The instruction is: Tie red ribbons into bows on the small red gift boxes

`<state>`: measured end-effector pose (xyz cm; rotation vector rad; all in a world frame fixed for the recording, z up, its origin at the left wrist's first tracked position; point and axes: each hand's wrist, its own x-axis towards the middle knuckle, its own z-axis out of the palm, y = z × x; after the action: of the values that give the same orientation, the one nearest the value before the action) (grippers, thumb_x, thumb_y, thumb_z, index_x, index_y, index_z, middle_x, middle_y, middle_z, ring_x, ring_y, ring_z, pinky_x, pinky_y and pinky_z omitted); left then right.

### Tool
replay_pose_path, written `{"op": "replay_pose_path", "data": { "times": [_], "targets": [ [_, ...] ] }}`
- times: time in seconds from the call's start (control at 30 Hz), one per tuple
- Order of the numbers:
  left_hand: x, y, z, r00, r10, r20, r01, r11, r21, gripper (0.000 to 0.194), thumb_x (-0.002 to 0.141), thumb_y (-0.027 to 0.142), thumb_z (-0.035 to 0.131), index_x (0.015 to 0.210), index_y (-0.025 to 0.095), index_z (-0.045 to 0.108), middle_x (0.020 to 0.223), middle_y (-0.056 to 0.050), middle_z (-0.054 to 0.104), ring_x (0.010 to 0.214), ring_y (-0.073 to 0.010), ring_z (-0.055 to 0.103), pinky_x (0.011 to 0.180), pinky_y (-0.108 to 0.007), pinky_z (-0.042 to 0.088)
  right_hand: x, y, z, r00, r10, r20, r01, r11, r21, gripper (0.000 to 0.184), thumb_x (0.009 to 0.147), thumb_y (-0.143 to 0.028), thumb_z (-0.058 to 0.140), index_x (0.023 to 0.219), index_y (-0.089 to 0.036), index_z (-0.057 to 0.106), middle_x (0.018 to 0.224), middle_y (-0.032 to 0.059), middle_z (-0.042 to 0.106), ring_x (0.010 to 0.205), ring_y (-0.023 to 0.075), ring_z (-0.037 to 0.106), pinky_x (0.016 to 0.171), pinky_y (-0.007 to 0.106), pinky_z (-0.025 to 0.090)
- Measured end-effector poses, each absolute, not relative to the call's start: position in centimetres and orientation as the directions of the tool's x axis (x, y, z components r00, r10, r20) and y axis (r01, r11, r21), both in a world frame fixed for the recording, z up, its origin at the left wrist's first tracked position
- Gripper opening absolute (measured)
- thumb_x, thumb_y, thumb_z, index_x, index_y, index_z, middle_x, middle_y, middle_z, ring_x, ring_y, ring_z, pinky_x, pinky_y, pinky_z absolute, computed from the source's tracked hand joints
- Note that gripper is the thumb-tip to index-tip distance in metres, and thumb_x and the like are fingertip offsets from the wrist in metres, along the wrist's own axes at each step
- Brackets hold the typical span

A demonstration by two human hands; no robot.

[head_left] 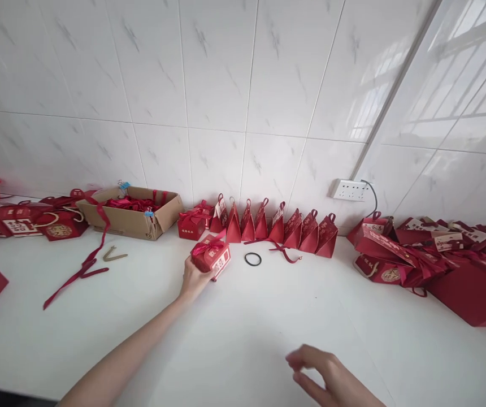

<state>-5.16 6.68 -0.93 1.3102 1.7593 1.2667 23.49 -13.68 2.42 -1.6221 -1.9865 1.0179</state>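
My left hand [196, 281] grips a small red gift box [212, 259] tied with a red ribbon bow, white print showing on its side. It is held over the table, just in front of another red bow-tied box [191, 227]. My right hand [317, 370] is low in the view at the right, thumb and fingers curved apart with nothing between them. A black ring [252, 259] lies to the right of the held box. A loose red ribbon [289, 254] with a small bell-like end rests beyond the ring.
A row of red triangular boxes [261, 226] with loops stands by the wall. The cardboard box [141, 223] at left contains red ribbons; a long ribbon [76, 274] trails out. Red boxes pile up at right [395, 265] and left. A power strip [348, 190] is on the wall.
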Motion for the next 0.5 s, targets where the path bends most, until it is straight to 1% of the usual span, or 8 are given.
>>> {"op": "replay_pose_path", "data": {
  "times": [0.07,0.17,0.23,0.3,0.33,0.4,0.43,0.5],
  "targets": [
    [-5.4,3.1,-1.5,-0.247,0.966,0.081,0.317,0.002,0.948,0.078,0.055,0.035,0.076,0.118,0.016,0.034,0.128,-0.016,0.046,0.119,-0.0299,0.05,0.098,-0.041,0.044,22.6,-12.0,2.6,-0.34,0.932,-0.123,0.64,0.133,-0.757,0.03,0.089,-0.046,0.043,0.104,-0.028,0.062,0.103,0.0041,0.066,0.099,0.0217,0.062,0.088,0.036,0.051],
    [-3.8,-2.2,-2.4,-0.211,0.974,0.086,0.267,-0.027,0.963,0.092,0.054,0.046,0.076,0.125,0.013,0.029,0.133,-0.021,0.039,0.124,-0.0339,0.044,0.095,-0.046,0.046,21.0,-9.2,2.3,-0.373,0.927,-0.033,0.54,0.187,-0.821,0.032,0.089,-0.045,0.044,0.107,-0.023,0.059,0.107,0.007,0.064,0.097,0.0212,0.062,0.085,0.036,0.052],
    [-2.4,-5.6,-2.7,-0.144,0.986,0.089,0.272,-0.047,0.961,0.109,0.049,0.049,0.079,0.133,0.012,0.022,0.136,-0.023,0.035,0.128,-0.0355,0.04,0.098,-0.048,0.043,20.4,-7.4,2.0,-0.271,0.962,0.021,0.505,0.161,-0.848,0.037,0.088,-0.048,0.044,0.11,-0.022,0.056,0.113,0.0094,0.062,0.097,0.0217,0.062,0.081,0.036,0.053],
    [-1.7,-8.7,-2.5,0.117,0.993,0.023,0.272,-0.054,0.961,0.112,0.051,0.047,0.079,0.139,0.015,0.019,0.133,-0.02,0.042,0.123,-0.0321,0.046,0.098,-0.047,0.044,20.3,-6.4,1.7,-0.118,0.992,0.04,0.484,0.092,-0.87,0.043,0.088,-0.053,0.041,0.115,-0.021,0.053,0.119,0.011,0.059,0.099,0.0222,0.062,0.08,0.036,0.053],
    [-1.6,-9.9,-2.0,0.283,0.958,-0.047,0.289,-0.039,0.957,0.101,0.057,0.047,0.077,0.139,0.018,0.025,0.128,-0.017,0.049,0.115,-0.0291,0.053,0.095,-0.044,0.046,20.5,-6.1,1.5,-0.043,0.998,0.04,0.469,0.056,-0.881,0.046,0.088,-0.055,0.039,0.117,-0.02,0.051,0.12,0.0111,0.058,0.1,0.0222,0.061,0.08,0.036,0.052],
    [-2.0,-11.1,-0.6,0.46,0.871,-0.174,0.356,-0.002,0.934,0.057,0.071,0.048,0.066,0.119,0.021,0.053,0.109,-0.01,0.063,0.095,-0.0241,0.062,0.082,-0.039,0.051,21.1,-6.2,1.3,0.085,0.995,0.052,0.443,0.009,-0.896,0.049,0.089,-0.058,0.034,0.116,-0.02,0.051,0.121,0.0108,0.058,0.103,0.0225,0.06,0.084,0.036,0.05],
    [-2.2,-10.9,0.2,0.439,0.881,-0.176,0.382,-0.006,0.924,0.039,0.075,0.048,0.06,0.103,0.02,0.061,0.098,-0.009,0.066,0.088,-0.0228,0.063,0.079,-0.037,0.052,21.4,-6.4,1.2,0.14,0.988,0.067,0.436,-0.001,-0.9,0.05,0.089,-0.058,0.031,0.115,-0.02,0.051,0.122,0.0107,0.057,0.106,0.0229,0.058,0.088,0.037,0.048],
    [-2.2,-9.0,1.8,0.255,0.965,-0.059,0.367,-0.04,0.929,0.032,0.079,0.05,0.054,0.085,0.02,0.062,0.087,-0.006,0.066,0.086,-0.0223,0.062,0.08,-0.037,0.05,21.9,-6.7,1.1,0.215,0.972,0.094,0.428,-0.007,-0.904,0.051,0.089,-0.059,0.028,0.113,-0.02,0.051,0.124,0.0108,0.056,0.111,0.0236,0.054,0.094,0.038,0.044]
  ]
}}
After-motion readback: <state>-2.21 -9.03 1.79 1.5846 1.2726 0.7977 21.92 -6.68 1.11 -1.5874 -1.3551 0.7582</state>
